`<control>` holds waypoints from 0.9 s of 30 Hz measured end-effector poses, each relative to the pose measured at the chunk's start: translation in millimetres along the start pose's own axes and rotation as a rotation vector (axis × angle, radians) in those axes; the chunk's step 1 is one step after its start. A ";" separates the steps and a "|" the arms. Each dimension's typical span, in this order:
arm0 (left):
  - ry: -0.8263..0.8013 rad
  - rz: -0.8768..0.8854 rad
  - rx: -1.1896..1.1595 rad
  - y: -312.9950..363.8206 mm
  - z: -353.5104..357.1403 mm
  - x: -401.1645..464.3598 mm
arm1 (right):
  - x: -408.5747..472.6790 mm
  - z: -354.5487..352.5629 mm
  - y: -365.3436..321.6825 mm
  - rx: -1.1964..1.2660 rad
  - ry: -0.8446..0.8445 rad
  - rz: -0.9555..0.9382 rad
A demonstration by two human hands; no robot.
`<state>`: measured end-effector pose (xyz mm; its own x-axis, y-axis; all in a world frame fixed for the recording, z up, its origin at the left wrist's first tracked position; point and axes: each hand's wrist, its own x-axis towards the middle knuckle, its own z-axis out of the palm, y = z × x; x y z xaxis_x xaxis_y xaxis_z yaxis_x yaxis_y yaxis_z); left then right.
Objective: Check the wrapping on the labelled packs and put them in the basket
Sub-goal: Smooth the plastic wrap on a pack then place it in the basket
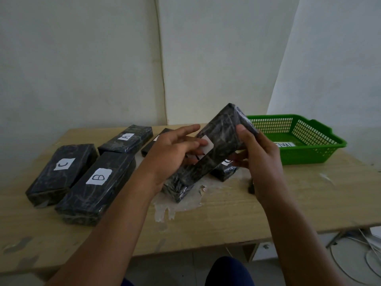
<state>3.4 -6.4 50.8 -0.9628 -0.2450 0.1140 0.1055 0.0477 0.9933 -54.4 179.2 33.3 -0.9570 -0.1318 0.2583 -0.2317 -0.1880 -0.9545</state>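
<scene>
A black plastic-wrapped pack (216, 145) is held tilted above the table, far end raised toward the basket. My right hand (259, 155) grips its upper end, thumb on top. My left hand (173, 155) touches its side with straight fingers over the white label, hiding the letter. Pack C (61, 172), pack B (97, 186) and pack A (125, 140) lie on the table at the left. Two more packs (224, 172) (150, 147) lie partly hidden behind my hands. The green basket (321, 139) stands at the back right with a white paper slip inside.
The wooden table (226, 213) has a patch of peeled, whitish film under the held pack. A small dark object (251, 187) sits by my right wrist. White cables (369, 254) lie on the floor at the right. A white wall stands close behind.
</scene>
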 end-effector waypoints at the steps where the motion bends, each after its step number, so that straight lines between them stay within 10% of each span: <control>1: -0.009 0.009 0.023 -0.6 0.3 -0.1 | 0.5 0.1 0.2 0.010 0.013 0.015; 27: -0.095 0.456 1.097 -30.9 36.3 30.8 | 35.0 -37.1 24.7 0.116 0.091 0.375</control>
<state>-38.5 19.7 22.9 -0.9113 0.0799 0.4038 0.2182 0.9256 0.3093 -100.0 206.0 13.1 -0.9842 -0.1265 -0.1239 0.1527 -0.2527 -0.9554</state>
